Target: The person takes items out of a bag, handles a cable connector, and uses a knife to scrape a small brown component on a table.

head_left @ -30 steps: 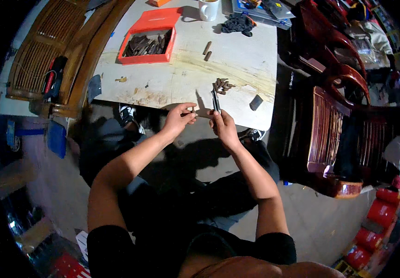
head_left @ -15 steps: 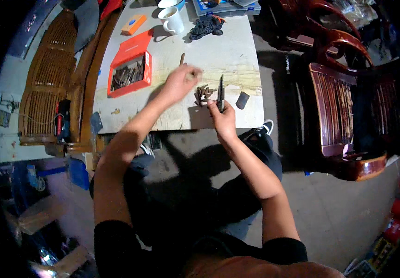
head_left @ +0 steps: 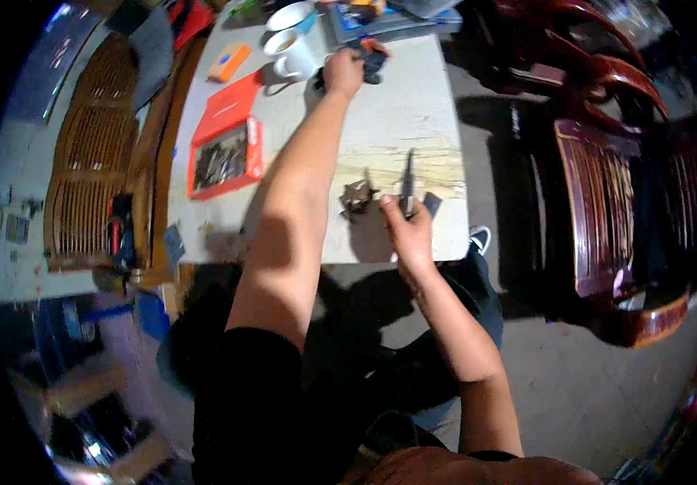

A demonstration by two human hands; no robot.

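My left hand (head_left: pixel 343 73) is stretched to the far part of the table, fingers closed on a crumpled black cloth (head_left: pixel 374 63) with orange trim. Held upright in my right hand (head_left: pixel 410 226) is a slim knife (head_left: pixel 409 174), its dark blade pointing away from me. Just left of that hand lies a small heap of brown wood pieces (head_left: pixel 356 198). A dark grey flat piece (head_left: pixel 431 204) is partly hidden behind the right hand. An open red box (head_left: pixel 254 158) filled with dark brown sticks stands left of my left forearm.
Near the cloth stand a white mug (head_left: pixel 296 61) and a blue-and-white cup (head_left: pixel 293 18). An orange small box (head_left: pixel 229 63) and a blue plastic case (head_left: pixel 356 28) are also on the pale table (head_left: pixel 300 129). Wooden chairs (head_left: pixel 599 210) stand at the right.
My left hand has moved from the middle of the table to the black cloth at the far end. My right hand still holds the knife beside the heap. The whole view has shifted slightly.
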